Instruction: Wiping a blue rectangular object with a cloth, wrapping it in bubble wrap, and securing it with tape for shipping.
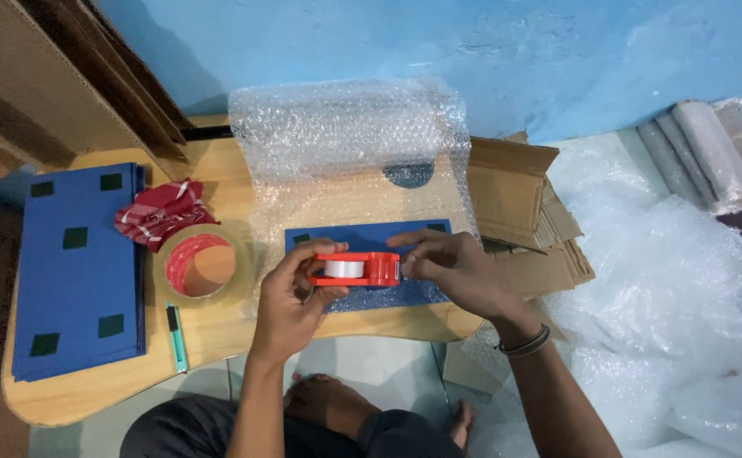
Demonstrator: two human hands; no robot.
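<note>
Orange plastic formed the small tape dispenser (355, 268), loaded with a roll of clear tape, which sat over a flat blue item (371, 238) on the bubble wrap sheet (345, 144). The left hand (290, 297) gripped its rear end firmly; the right hand (456, 267) pinched its front, cutter end. It looked light and rigid, best held by the body, away from the blade. No containers showed contents; a broad brown tape roll (201, 267) lay nearby on the wooden table (74, 394).
</note>
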